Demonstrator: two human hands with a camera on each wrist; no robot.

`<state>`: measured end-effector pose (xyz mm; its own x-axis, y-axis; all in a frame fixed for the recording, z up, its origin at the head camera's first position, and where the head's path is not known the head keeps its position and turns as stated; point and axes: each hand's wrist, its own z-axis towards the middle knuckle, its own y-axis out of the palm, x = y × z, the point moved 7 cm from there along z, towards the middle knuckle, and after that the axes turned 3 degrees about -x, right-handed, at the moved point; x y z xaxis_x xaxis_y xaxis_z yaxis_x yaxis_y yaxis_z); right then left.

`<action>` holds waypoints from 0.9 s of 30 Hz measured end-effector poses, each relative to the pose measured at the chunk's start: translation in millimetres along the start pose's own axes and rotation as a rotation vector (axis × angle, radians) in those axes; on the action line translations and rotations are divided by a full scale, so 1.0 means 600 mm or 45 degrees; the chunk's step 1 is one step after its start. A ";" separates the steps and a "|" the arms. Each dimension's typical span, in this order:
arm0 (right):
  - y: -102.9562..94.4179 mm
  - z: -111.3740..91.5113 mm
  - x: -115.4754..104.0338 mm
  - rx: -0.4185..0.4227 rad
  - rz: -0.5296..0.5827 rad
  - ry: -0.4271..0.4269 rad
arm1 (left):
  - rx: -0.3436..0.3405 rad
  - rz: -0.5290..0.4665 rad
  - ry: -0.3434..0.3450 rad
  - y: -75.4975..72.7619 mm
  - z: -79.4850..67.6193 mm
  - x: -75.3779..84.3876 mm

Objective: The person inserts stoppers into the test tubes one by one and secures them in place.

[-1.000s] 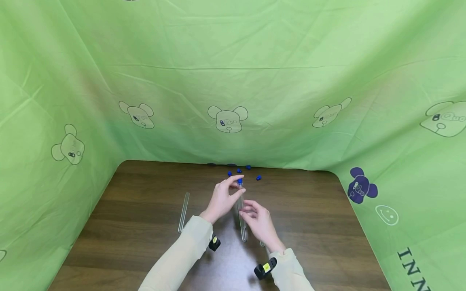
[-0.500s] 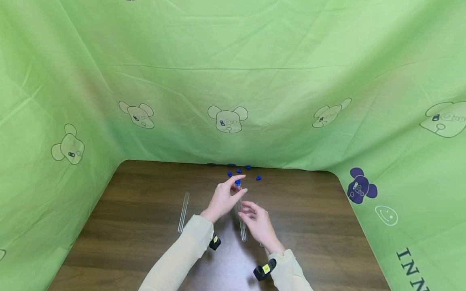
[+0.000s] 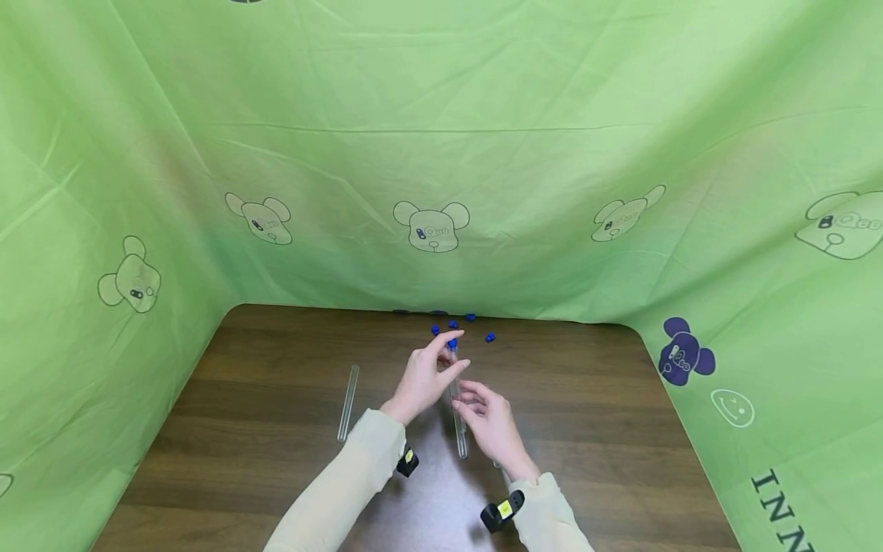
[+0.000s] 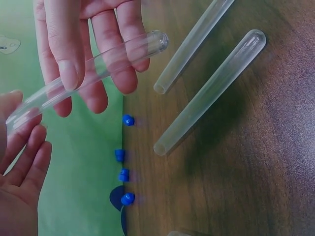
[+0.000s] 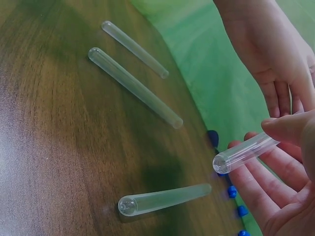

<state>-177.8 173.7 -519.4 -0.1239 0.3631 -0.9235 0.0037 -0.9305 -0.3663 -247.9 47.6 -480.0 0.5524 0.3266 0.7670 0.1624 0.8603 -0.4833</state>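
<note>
- Fingers of your left hand (image 3: 424, 379) are in a close pinch, thumb and index around the blue cap (image 3: 452, 344), just below centre in the head view. Can't tell how far on it sits, your fingers cover that part in the wrist views.
- Your right hand (image 3: 491, 423) is a bit lower and further right there, thumb and fingers pinching the clear held tube (image 5: 248, 151), with no wide gap.
- That held tube slants across the upper left of your left wrist view, rounded end toward the middle, and shows right of centre in your right wrist view. It's up off the wooden table (image 3: 276, 475).
- You've got one spare tube (image 3: 348, 402) lying left of your hands in the head view, then a second tube (image 3: 461, 443) under them near lower centre, and a third tube (image 3: 497, 463) mostly hidden by your right wrist.
- Four loose blue caps (image 3: 490, 337) sit along the table's far edge, just above your left fingertips in the head view.
- Behind those you have the green cloth (image 3: 524, 169) with bear-head prints, filling the top of the frame.
</note>
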 end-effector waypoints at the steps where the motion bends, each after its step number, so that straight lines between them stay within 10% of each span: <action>1: 0.000 0.000 0.000 -0.002 -0.004 0.002 | 0.002 0.005 -0.001 0.000 0.000 0.000; 27: 0.016 0.000 0.009 -0.027 0.084 -0.005 | 0.013 0.013 -0.039 0.002 0.003 -0.002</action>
<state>-178.3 166.4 -527.8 -0.1270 0.3009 -0.9452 0.0333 -0.9510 -0.3073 -249.8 48.8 -480.9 0.5290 0.3470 0.7744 0.1483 0.8607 -0.4870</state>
